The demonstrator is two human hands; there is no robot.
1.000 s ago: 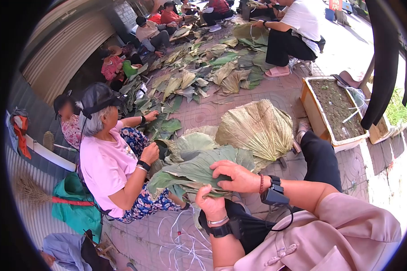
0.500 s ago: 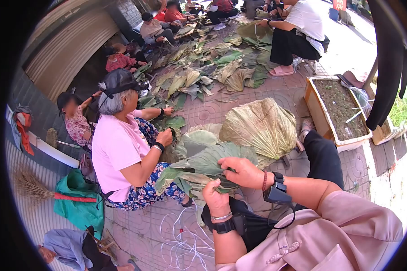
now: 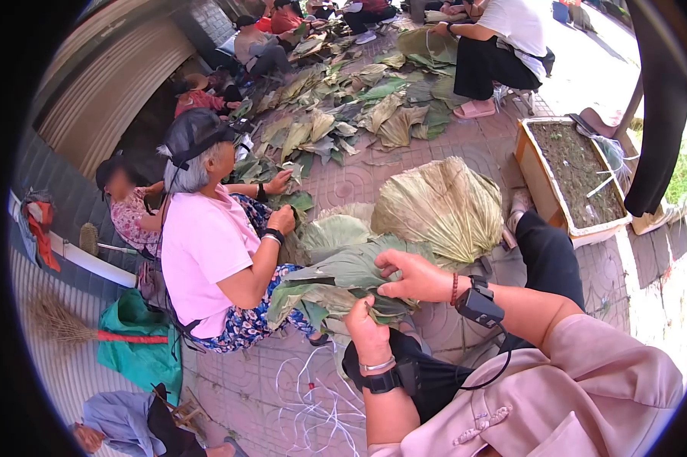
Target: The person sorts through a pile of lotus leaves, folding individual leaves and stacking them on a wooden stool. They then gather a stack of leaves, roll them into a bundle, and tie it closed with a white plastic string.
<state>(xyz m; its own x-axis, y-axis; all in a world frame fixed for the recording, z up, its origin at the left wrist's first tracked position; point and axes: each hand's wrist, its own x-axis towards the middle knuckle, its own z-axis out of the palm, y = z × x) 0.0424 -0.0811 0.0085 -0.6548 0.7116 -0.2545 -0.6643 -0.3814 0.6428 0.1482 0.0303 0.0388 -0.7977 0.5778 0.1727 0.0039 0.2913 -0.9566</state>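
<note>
Large green and brown dried leaves lie in a loose bundle (image 3: 321, 282) at the lower middle, over my lap. My left hand (image 3: 368, 327) is closed around the stem end of this bundle, thumb up. Just above and to the right, my right hand (image 3: 416, 276) is at the bundle's edge with its fingers bent and apart, and nothing shows between them. A broad pale brown leaf (image 3: 439, 206) is spread on the paving beyond my hands. Paler green leaves (image 3: 336, 238) lie to its left.
At the left sits a co-worker in a pink shirt (image 3: 206, 251). Many leaves (image 3: 374, 114) cover the paving ahead, with other people around them. A soil-filled box (image 3: 576, 183) stands at the right. White string (image 3: 321, 411) lies below, near a green bag (image 3: 134, 343).
My right hand has lifted slightly off the leaves and its fingers have opened. The bundle has dipped a little. The co-worker in pink has raised the far hand.
</note>
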